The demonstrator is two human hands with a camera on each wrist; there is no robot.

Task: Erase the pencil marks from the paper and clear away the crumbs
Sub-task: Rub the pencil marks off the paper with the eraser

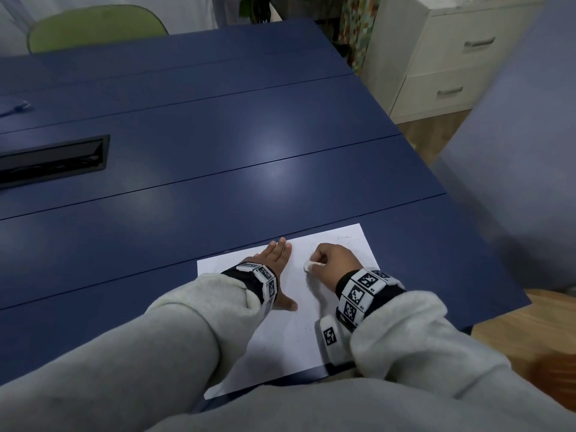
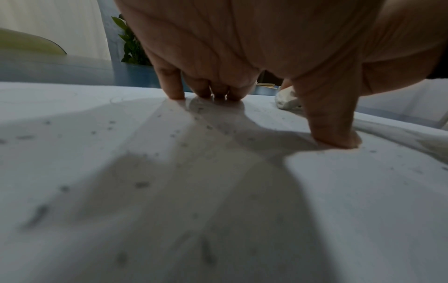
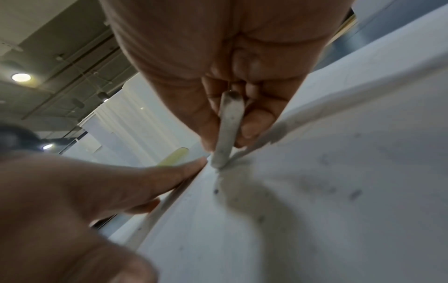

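Note:
A white sheet of paper [image 1: 290,338] lies on the blue table near its front edge. My left hand [image 1: 276,263] presses flat on the sheet's upper left part, fingers straight and thumb spread. My right hand [image 1: 330,263] pinches a white eraser [image 1: 308,265], smudged grey, with its tip down on the paper just right of the left hand. In the right wrist view the eraser [image 3: 229,128] stands between thumb and fingers. Dark crumbs [image 2: 141,184] are scattered over the sheet. Faint pencil marks [image 1: 344,236] show near the top right corner.
The blue table [image 1: 218,135] stretches ahead, with a black cable slot [image 1: 53,160] at the left. A green chair [image 1: 96,26] stands behind it. White drawers [image 1: 452,57] stand at the right, beyond the table's edge.

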